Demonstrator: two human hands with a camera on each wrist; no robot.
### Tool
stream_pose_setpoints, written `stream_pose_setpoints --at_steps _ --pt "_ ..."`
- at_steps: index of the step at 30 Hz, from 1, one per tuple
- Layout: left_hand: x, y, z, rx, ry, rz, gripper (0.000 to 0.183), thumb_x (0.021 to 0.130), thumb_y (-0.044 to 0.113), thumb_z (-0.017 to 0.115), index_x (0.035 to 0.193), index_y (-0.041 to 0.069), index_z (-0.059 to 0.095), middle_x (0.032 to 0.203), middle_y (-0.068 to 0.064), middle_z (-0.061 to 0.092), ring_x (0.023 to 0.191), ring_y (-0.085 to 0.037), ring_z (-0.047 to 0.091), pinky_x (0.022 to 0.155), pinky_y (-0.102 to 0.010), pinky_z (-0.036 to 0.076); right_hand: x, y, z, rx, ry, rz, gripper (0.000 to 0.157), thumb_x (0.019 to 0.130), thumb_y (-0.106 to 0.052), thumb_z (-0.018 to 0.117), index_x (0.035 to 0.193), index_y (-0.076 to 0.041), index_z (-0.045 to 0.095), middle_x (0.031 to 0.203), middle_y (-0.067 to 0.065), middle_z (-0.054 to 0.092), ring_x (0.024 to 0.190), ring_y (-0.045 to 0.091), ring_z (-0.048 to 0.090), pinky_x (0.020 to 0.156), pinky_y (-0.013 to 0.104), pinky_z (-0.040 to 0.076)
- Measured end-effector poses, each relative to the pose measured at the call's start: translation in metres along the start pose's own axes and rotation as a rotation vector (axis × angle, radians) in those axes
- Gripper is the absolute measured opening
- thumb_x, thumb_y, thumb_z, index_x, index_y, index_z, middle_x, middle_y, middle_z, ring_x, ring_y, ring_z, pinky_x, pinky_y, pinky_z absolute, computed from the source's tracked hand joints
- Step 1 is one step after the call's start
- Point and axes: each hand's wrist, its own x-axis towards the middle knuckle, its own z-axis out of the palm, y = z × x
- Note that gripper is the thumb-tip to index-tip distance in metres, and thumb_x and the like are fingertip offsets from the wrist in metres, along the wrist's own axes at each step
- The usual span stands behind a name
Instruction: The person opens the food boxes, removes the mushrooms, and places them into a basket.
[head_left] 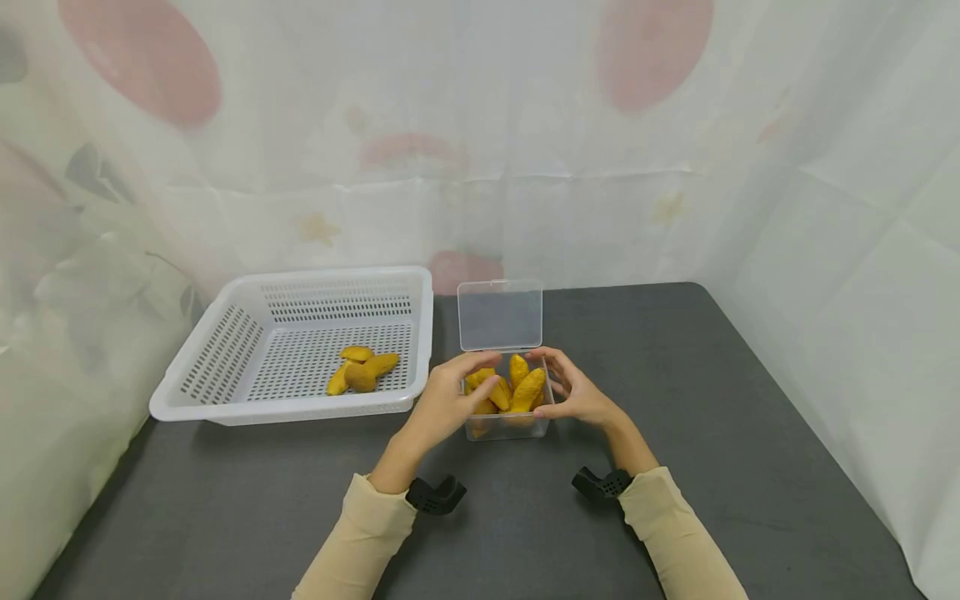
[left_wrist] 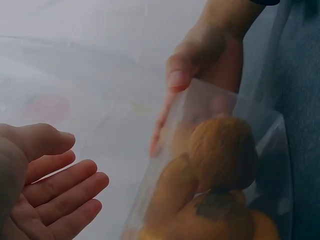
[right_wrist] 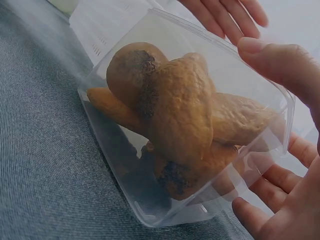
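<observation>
A clear plastic box (head_left: 508, 427) stands on the table with its hinged lid (head_left: 500, 315) raised at the back. Inside lie several yellow-brown, lumpy mushroom-like pieces (right_wrist: 182, 110), some with dark patches. My right hand (head_left: 577, 393) holds the box at its right side, thumb at the near corner rim and fingers along the outer wall. Over the box's left side is my left hand (head_left: 456, 392), its fingers loosely extended and thumb apart. Nothing lies between those fingers (left_wrist: 70, 192) in the left wrist view.
A white perforated basket (head_left: 292, 408) stands left of the box, close to my left hand, with several more yellow pieces (head_left: 362, 377) in it. The dark grey table (head_left: 720, 433) meets white printed curtains (head_left: 525, 225) at the back and sides. Each wrist carries a black camera mount (head_left: 437, 495).
</observation>
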Motion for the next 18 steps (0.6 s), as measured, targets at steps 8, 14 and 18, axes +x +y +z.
stream_pose_setpoints --at_steps 8,14,18 --pt "0.004 -0.001 0.016 -0.024 -0.046 -0.003 0.034 0.091 0.010 0.065 0.124 -0.001 0.062 0.122 -0.017 0.068 0.111 -0.030 0.066 0.093 -0.044 0.057 -0.002 0.002 0.000 -0.009 -0.002 -0.010 0.086 0.079 -0.017 0.079 0.144 0.001 0.025 0.152 0.027 0.023 0.146 0.049 0.014 0.113 0.075 0.016" --pt "0.009 -0.002 0.025 0.017 -0.058 -0.002 0.036 0.090 0.010 0.066 0.124 -0.002 0.062 0.122 -0.017 0.067 0.111 -0.030 0.066 0.092 -0.041 0.058 -0.002 0.000 0.002 -0.005 -0.002 -0.010 0.087 0.079 -0.016 0.079 0.145 0.001 0.025 0.152 0.027 0.024 0.145 0.048 0.016 0.113 0.075 0.017" --pt "0.013 -0.002 0.031 0.075 -0.076 -0.017 0.037 0.089 0.012 0.068 0.124 -0.001 0.062 0.120 -0.017 0.068 0.108 -0.029 0.067 0.090 -0.039 0.058 0.000 -0.001 0.001 -0.002 -0.003 -0.015 0.087 0.079 -0.014 0.079 0.145 0.001 0.024 0.152 0.027 0.024 0.145 0.048 0.016 0.113 0.075 0.016"
